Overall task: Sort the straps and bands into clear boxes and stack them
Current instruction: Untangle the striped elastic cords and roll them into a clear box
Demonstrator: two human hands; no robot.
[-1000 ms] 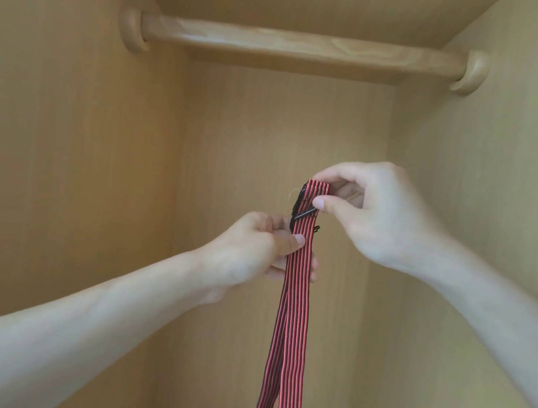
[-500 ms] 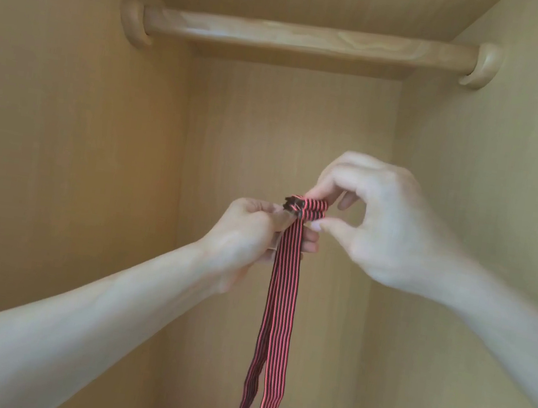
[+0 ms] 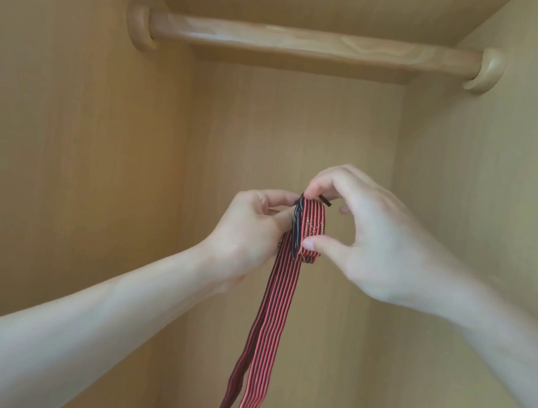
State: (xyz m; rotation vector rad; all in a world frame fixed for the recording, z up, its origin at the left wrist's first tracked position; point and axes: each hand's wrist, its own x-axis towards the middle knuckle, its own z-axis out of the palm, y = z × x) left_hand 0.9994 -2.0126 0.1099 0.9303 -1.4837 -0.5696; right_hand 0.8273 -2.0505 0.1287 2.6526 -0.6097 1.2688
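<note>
Inside a pale wooden wardrobe, a long red-and-black striped elastic strap is held up in mid-air at the middle of the view. It is below the round wooden hanging rail at 12 o'clock. Its two lengths hang side by side toward 6 o'clock and run out at the bottom edge. The top end is turned over into a short flat fold, with a black buckle or clip along the fold's 9 o'clock edge.

Step in hand, as judged: coiling the strap from the buckle end into a compact bundle for boxing. To do it well, each turn should lie flat and square on the one beneath, stripes in line, with the buckle enclosed so that it cannot snag. Light tension on the hanging lengths should prevent twist. One pinch should hold while the other shifts, since elastic is likely to spring open.

Left hand, at 9 o'clock of the fold: fingers curled, thumb and fingertips pinching the strap at the buckle edge.

Right hand, at 3 o'clock: shaped in a C, with the forefinger on the top of the fold and the thumb on its lower edge, pinching it between them. The remaining fingers are loosely curled and touch nothing.

No clear box is in view.
</note>
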